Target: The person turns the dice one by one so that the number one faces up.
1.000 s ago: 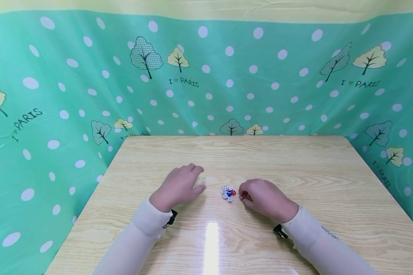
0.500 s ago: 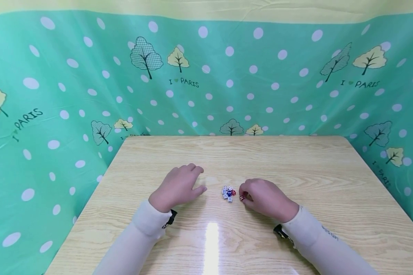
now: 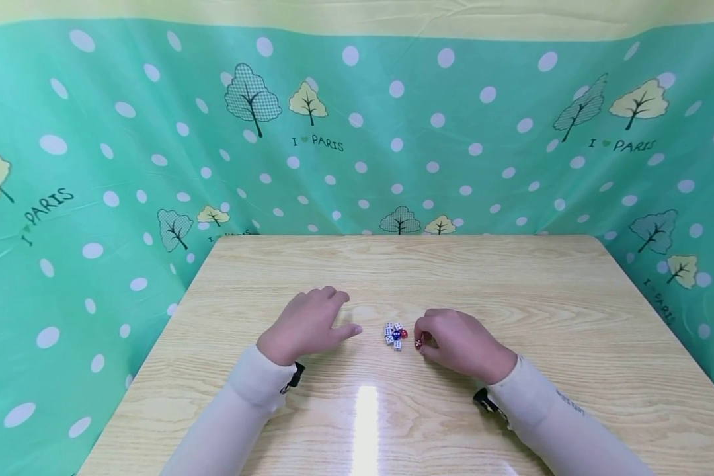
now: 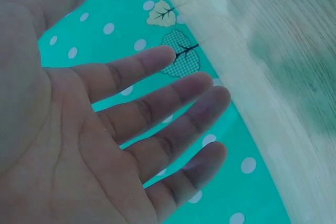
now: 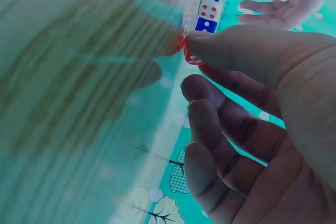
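Observation:
My right hand [image 3: 458, 340] is low over the table, its thumb and index finger pinching a red die [image 3: 418, 344] with white pips. In the right wrist view that red die [image 5: 193, 57] shows at the thumb tip, partly hidden by the thumb. Just left of it lies a small cluster with several white dice [image 3: 389, 330], a blue die [image 3: 396, 335] and another red die [image 3: 404, 334]. On the cluster's other side hovers my left hand [image 3: 306, 327], fingers spread and apart from the dice. The left wrist view shows its bare palm [image 4: 79, 145].
A wood-grain table [image 3: 512, 277] lies under both hands, with a bright light reflection near its front. A green curtain [image 3: 357, 132] with white dots and printed trees hangs behind the table and along its sides.
The left thumb has shifted slightly right toward the dice. The right hand and its red die have moved barely at all; the cluster stays as it was.

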A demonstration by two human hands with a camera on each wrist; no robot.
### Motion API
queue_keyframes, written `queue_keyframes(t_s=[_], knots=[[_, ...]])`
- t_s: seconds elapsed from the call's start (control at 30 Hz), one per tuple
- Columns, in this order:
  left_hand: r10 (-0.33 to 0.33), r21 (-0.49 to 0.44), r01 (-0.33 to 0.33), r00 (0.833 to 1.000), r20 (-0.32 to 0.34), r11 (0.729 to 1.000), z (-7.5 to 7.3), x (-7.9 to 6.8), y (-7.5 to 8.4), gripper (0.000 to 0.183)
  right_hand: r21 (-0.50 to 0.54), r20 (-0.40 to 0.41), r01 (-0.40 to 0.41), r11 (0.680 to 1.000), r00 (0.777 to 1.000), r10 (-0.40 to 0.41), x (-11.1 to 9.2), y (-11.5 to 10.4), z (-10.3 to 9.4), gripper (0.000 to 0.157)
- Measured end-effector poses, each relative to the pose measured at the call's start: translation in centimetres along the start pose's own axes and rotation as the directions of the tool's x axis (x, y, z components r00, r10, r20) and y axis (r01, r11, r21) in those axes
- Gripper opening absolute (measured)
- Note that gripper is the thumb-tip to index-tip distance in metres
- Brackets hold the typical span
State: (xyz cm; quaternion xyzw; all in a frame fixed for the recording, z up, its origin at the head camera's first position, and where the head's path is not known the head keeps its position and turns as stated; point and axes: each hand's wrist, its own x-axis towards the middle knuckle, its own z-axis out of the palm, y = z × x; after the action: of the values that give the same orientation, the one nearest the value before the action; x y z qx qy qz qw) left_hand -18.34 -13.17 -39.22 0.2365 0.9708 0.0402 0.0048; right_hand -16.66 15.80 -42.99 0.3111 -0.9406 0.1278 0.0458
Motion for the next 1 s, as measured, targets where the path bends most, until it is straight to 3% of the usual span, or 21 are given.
queue_keyframes(t_s=[0.27,0.43,0.63,1.0], knots=[[0.006,-0.001,-0.006,1.000,-0.004,1.000,0.1,0.1,-0.2,0.070,0.036,0.024,-0.026,0.999,0.999,0.025,0.1,0.4,-0.1,0.014],[0.006,-0.001,-0.006,1.000,-0.003,1.000,0.2,0.1,-0.2,0.070,0.141,0.067,-0.067,0.988,0.996,0.058,0.0,1.2,0.1,0.014],[0.000,-0.001,0.000,1.000,0.009,1.000,0.2,0.1,-0.2,0.071,0.290,0.134,-0.115,0.950,0.988,0.079,0.1,1.8,0.3,0.013],[-0.005,0.000,0.005,1.000,0.018,1.000,0.0,0.0,-0.2,0.071,0.319,0.155,-0.135,0.938,0.984,0.089,0.1,2.2,0.2,0.015]])
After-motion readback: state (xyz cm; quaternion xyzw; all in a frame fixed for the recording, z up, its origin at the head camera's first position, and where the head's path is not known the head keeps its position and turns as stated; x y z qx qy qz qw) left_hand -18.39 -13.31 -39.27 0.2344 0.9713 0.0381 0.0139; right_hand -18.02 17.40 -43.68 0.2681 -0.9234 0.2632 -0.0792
